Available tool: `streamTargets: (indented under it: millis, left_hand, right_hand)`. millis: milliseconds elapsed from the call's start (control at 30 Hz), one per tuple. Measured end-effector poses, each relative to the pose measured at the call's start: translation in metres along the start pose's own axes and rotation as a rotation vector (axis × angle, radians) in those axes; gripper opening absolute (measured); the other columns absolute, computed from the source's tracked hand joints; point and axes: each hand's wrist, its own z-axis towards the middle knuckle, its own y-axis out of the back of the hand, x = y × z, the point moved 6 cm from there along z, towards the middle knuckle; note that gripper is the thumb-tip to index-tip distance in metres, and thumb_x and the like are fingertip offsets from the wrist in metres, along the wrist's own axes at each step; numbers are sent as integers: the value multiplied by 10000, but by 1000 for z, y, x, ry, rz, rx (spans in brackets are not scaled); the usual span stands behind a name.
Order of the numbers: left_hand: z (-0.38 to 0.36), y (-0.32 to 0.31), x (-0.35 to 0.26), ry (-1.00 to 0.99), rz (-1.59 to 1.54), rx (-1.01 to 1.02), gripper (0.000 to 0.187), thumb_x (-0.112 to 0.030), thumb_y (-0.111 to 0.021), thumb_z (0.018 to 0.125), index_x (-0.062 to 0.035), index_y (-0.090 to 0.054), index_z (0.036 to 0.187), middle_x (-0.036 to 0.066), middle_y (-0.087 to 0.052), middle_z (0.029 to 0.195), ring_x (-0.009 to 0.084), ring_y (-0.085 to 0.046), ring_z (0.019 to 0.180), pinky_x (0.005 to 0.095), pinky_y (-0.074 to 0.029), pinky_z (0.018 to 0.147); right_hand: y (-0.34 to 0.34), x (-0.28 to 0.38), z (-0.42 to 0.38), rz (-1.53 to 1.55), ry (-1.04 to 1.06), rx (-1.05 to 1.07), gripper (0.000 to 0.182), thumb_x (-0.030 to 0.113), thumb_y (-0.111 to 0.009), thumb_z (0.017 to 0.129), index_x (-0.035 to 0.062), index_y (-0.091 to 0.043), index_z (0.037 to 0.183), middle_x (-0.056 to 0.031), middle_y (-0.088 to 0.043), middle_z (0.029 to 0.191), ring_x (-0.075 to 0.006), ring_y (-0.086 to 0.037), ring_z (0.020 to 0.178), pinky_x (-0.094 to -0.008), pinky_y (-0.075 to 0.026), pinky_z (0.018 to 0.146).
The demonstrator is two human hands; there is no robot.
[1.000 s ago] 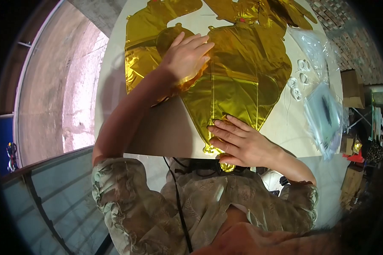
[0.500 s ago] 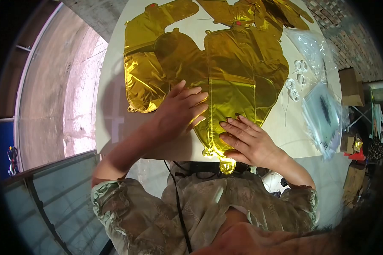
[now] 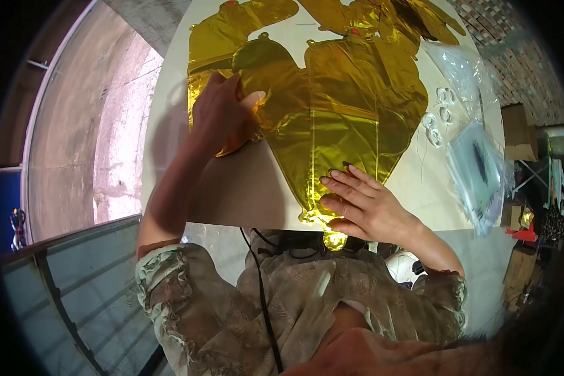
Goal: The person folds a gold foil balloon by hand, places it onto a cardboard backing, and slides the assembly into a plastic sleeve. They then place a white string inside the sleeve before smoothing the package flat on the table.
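A large gold foil balloon [image 3: 344,94], flat and creased, lies across the table, its narrow tail at the front edge beside my right hand. My right hand [image 3: 366,203] rests palm down on its lower part with the fingers spread. Farther left, my left hand [image 3: 222,109] is closed at the left side of the foil, fingers bent and pinching the gold film near its edge. The forearm and the back of that hand cover part of another gold foil piece [image 3: 216,44] at the upper left.
On the right of the pale table [image 3: 238,194] lie white string coils [image 3: 431,121], a clear plastic bag [image 3: 454,66] and a stack of transparent sleeves [image 3: 476,169]. More gold foil [image 3: 420,19] sits at the top. A cardboard box [image 3: 518,131] stands beyond the right edge.
My left hand has moved up and left, from lying on the foil to gripping it at the left side. The foil there has shifted and bunched. My right hand stays nearly in place.
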Motion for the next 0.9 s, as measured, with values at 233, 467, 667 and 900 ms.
streamTargets:
  millis: [233, 467, 667, 900]
  left_hand:
    - [-2, -6, 3, -25, -68, -38, 325, -362, -704, 830, -72, -673, 975, 136, -583, 948, 322, -600, 861, 414, -480, 757]
    - [-5, -10, -5, -22, 7, -18, 289, -287, -675, 874, -83, -723, 1073, 111, -646, 1020, 268, -641, 936, 364, -490, 817]
    - [15, 10, -33, -26, -175, -17, 197, -238, -640, 893, -84, -733, 973, 109, -680, 903, 222, -678, 794, 354, -512, 679]
    - [2, -16, -92, -27, -1448, 440, 423, -148, -503, 1004, -5, -412, 1392, 167, -565, 1261, 276, -603, 1146, 374, -485, 986]
  right_hand:
    - [-1, 2, 1, 1, -1, 0, 481, 358, -718, 832, 88, -622, 1218, -120, -531, 1390, -290, -457, 1338, -477, -314, 1147]
    - [-4, 3, 0, 15, 25, 4, 443, 355, -687, 851, 88, -630, 1200, -133, -530, 1381, -294, -478, 1308, -480, -310, 1147]
    - [-2, 3, 1, 27, 34, 0, 430, 353, -686, 851, 84, -637, 1184, -134, -534, 1375, -292, -477, 1309, -479, -304, 1150]
    - [-3, 4, 1, 25, 32, 0, 426, 352, -682, 854, 77, -639, 1175, -133, -541, 1367, -289, -480, 1306, -474, -305, 1148]
